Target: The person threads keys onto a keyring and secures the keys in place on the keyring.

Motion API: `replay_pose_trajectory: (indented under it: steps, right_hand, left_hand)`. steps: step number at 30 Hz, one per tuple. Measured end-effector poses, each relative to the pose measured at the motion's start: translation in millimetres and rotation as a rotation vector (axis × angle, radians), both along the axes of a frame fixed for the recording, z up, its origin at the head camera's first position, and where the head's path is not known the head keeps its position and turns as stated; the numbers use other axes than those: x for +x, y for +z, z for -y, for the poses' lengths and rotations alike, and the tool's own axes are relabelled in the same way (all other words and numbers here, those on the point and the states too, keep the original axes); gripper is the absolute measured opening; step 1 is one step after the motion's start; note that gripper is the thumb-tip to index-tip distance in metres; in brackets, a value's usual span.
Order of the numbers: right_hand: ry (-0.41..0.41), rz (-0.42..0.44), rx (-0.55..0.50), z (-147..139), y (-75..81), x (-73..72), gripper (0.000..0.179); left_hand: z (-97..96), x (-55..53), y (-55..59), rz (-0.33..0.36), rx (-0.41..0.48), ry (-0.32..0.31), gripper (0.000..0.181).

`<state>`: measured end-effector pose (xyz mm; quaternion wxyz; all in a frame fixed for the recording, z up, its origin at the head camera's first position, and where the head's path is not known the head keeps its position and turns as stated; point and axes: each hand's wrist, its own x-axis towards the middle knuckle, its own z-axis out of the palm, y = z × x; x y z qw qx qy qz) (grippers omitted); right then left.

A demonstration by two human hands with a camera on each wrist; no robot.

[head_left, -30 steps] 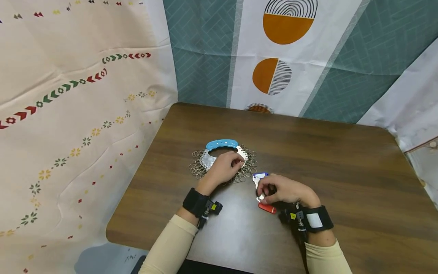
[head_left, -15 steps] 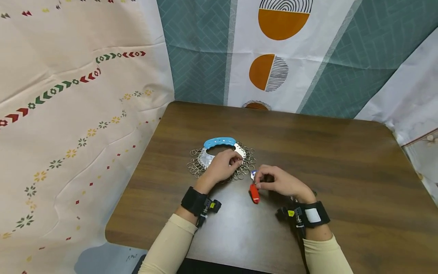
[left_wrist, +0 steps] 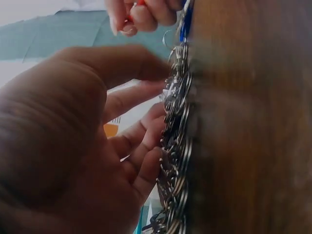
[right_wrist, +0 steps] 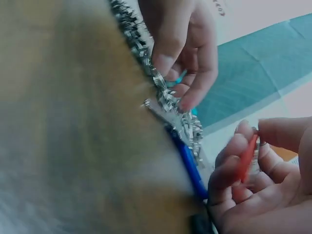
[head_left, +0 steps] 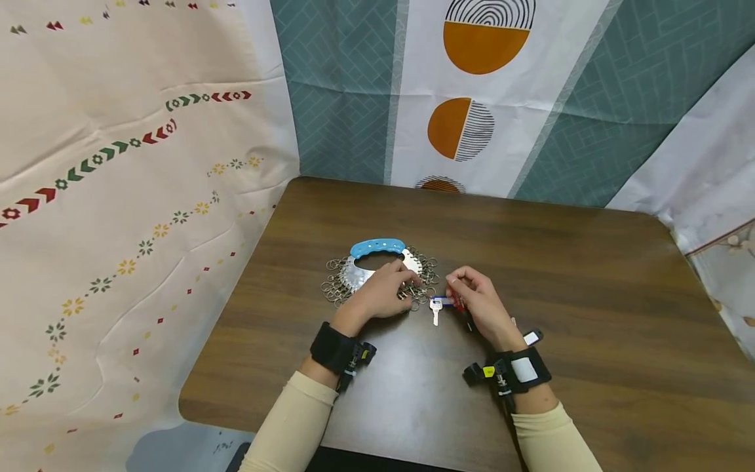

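A silver metal plate [head_left: 358, 276] with a blue grip [head_left: 377, 246] lies on the table, its curved edge hung with many split rings [head_left: 336, 282]. At its right side my left hand [head_left: 383, 292] has thumb and curved fingers about the rings [left_wrist: 178, 146]. My right hand [head_left: 480, 305] pinches a red key tag [right_wrist: 247, 161] between thumb and fingers, just right of the rings. Between the hands, a key [head_left: 436, 311] with a blue key tag [right_wrist: 187, 168] lies beside the ring edge. The red tag's own key is mostly hidden by the fingers.
The wooden table [head_left: 566, 275] extends around the plate. A black tag with a white label [head_left: 532, 337] lies behind the right wrist, and a dark tag [head_left: 470, 321] shows under the right hand. Patterned cloths [head_left: 342, 98] hang beyond the table.
The right hand has moved up and turned, taking the red tag from the table side toward the rings. The left thumb and index finger have spread a little. The blue tag's key now shows fully.
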<state>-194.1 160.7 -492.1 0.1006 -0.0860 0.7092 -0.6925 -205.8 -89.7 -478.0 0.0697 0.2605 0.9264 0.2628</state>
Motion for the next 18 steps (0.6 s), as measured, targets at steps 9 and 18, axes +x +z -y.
replay_pose_trajectory:
  steps: [9,18]
  right_hand:
    - [-0.001,0.028,0.053,2.8,-5.8,-2.9,0.031]
    - [-0.005,0.050,0.057,2.4,-5.0,-1.5,0.028]
  left_hand:
    - [-0.3,-1.3,1.1,-0.023,-0.013,-0.006,0.026]
    - [-7.7,2.2,0.2,-0.076,-0.064,-0.013,0.014]
